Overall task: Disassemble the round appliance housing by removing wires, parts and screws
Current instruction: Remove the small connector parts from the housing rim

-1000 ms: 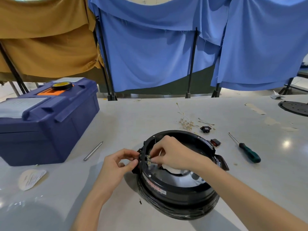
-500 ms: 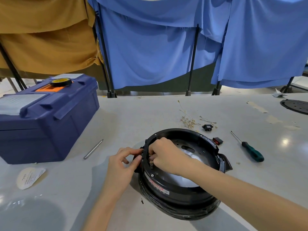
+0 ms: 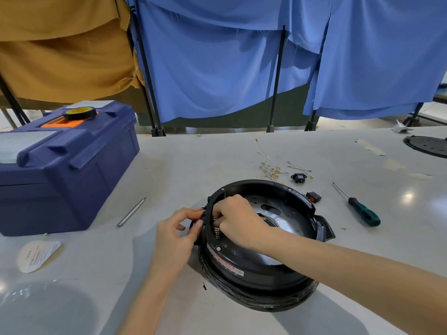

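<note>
- Resting on the pale grey counter, a round black plastic appliance housing lies open side up
- Left hand pinches the housing's left rim from outside
- Right hand reaches inside the same rim, fingers curled on something hidden
- Green-handled screwdriver lies to the right

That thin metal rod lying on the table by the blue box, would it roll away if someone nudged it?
Probably yes. The metal rod looks round and smooth, and it lies free on a flat, glossy table, so a sideways push should set it rolling. It looks stiff, being straight. Being slim, it is likely light and a bit slippery to pinch.
</note>
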`<act>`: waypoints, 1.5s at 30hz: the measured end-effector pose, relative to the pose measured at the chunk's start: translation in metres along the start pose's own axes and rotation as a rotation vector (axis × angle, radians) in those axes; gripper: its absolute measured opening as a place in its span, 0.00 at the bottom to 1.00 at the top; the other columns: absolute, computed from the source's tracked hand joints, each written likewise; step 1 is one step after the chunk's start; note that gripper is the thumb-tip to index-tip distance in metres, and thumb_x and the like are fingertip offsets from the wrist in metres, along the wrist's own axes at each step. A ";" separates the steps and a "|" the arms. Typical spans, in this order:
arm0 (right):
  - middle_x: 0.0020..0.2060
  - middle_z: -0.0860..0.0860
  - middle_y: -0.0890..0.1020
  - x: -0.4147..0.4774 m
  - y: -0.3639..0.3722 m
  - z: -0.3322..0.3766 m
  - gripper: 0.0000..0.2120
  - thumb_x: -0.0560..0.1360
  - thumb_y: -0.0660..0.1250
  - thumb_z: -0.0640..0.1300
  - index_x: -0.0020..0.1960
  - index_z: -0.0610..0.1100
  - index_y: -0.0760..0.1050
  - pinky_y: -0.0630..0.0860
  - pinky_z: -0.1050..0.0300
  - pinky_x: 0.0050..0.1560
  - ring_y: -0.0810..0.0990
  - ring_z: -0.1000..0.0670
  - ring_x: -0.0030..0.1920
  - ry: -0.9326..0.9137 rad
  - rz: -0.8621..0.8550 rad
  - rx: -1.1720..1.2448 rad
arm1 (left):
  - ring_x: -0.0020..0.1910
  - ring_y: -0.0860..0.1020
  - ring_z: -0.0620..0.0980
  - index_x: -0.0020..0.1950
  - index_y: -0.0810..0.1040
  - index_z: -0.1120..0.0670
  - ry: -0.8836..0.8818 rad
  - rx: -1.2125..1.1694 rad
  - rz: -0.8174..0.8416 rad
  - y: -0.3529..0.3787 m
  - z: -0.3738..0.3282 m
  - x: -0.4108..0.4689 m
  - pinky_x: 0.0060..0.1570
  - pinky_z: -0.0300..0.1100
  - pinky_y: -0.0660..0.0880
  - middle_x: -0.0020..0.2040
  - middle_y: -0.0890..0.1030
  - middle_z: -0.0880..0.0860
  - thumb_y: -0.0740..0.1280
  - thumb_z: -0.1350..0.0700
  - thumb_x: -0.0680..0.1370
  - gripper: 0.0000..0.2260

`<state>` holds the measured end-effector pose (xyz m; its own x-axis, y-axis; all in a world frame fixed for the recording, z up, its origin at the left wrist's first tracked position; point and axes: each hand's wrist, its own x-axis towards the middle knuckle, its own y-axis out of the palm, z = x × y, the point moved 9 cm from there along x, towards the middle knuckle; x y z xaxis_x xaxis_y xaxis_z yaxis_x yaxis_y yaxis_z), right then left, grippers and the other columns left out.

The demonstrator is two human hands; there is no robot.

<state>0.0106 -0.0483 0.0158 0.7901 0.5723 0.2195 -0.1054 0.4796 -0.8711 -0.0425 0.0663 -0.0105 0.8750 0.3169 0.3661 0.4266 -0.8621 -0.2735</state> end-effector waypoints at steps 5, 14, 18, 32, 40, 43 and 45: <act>0.38 0.37 0.81 -0.001 0.001 0.002 0.08 0.71 0.61 0.34 0.41 0.34 0.79 0.76 0.45 0.44 0.77 0.37 0.42 -0.008 -0.011 -0.009 | 0.38 0.74 0.36 0.44 0.82 0.48 -0.021 0.025 0.007 0.000 -0.002 -0.002 0.46 0.43 0.69 0.40 0.82 0.38 0.68 0.68 0.75 0.14; 0.32 0.37 0.79 0.002 0.003 -0.004 0.11 0.70 0.62 0.30 0.30 0.40 0.72 0.76 0.50 0.40 0.79 0.41 0.38 0.011 0.027 0.103 | 0.47 0.77 0.37 0.45 0.82 0.48 0.005 0.051 -0.016 0.000 -0.008 -0.002 0.48 0.27 0.66 0.44 0.84 0.44 0.68 0.70 0.73 0.16; 0.34 0.36 0.81 -0.001 -0.004 -0.007 0.05 0.70 0.68 0.35 0.39 0.34 0.81 0.73 0.54 0.34 0.72 0.51 0.32 0.033 0.061 0.253 | 0.56 0.76 0.50 0.45 0.79 0.43 -0.019 0.091 -0.048 -0.001 -0.003 -0.003 0.61 0.45 0.68 0.49 0.83 0.47 0.69 0.67 0.75 0.16; 0.30 0.32 0.74 0.002 0.004 -0.001 0.04 0.64 0.60 0.30 0.34 0.30 0.73 0.63 0.52 0.29 0.65 0.41 0.30 -0.010 0.061 0.005 | 0.50 0.75 0.44 0.43 0.82 0.46 0.097 0.132 -0.054 -0.004 -0.017 -0.007 0.57 0.60 0.69 0.41 0.81 0.43 0.72 0.69 0.71 0.17; 0.26 0.40 0.65 0.003 0.007 -0.005 0.02 0.62 0.59 0.29 0.31 0.30 0.69 0.60 0.56 0.30 0.61 0.46 0.30 0.015 0.013 0.099 | 0.51 0.77 0.47 0.42 0.81 0.48 0.085 0.136 -0.047 -0.003 -0.014 -0.006 0.58 0.60 0.70 0.43 0.81 0.43 0.70 0.71 0.70 0.16; 0.25 0.42 0.64 0.005 0.008 -0.005 0.03 0.61 0.58 0.30 0.29 0.33 0.67 0.60 0.56 0.30 0.61 0.45 0.31 0.016 0.026 0.092 | 0.51 0.78 0.48 0.44 0.81 0.49 0.102 0.162 -0.043 -0.003 -0.015 -0.005 0.57 0.60 0.70 0.43 0.81 0.44 0.70 0.71 0.70 0.16; 0.24 0.42 0.63 0.006 0.006 -0.005 0.05 0.61 0.59 0.31 0.27 0.36 0.66 0.60 0.56 0.30 0.60 0.44 0.31 0.021 0.025 0.066 | 0.51 0.78 0.48 0.44 0.81 0.48 0.106 0.175 -0.050 -0.003 -0.016 -0.004 0.56 0.60 0.70 0.43 0.81 0.43 0.70 0.71 0.70 0.16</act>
<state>0.0178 -0.0456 0.0101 0.7993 0.5708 0.1880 -0.1644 0.5086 -0.8451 -0.0515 0.0612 0.0032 0.8264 0.3064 0.4724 0.5106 -0.7615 -0.3993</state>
